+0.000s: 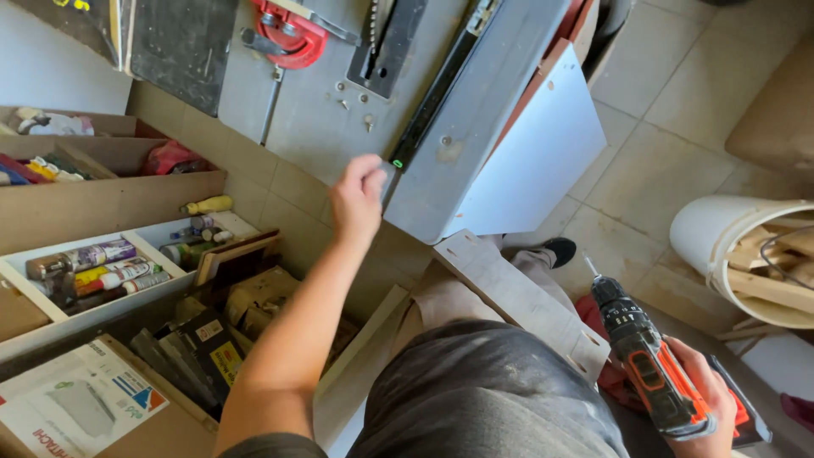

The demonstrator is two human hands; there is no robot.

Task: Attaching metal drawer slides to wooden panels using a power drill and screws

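- The left hand point(358, 197) is curled on the corner of a smooth grey board point(471, 110); what the fingers pinch is hidden.
- The right hand point(708, 403), partly cut off, grips a black-and-orange cordless drill point(649, 365) low beside a round white bucket point(708, 233) of rough wood offcuts.

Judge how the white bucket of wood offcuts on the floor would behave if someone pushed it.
The white bucket lies tilted, its mouth facing sideways, so a push would probably roll or rock it. It is packed with wood offcuts, so likely heavy for its size. Loose pieces near the rim could slide out onto the tiled floor.
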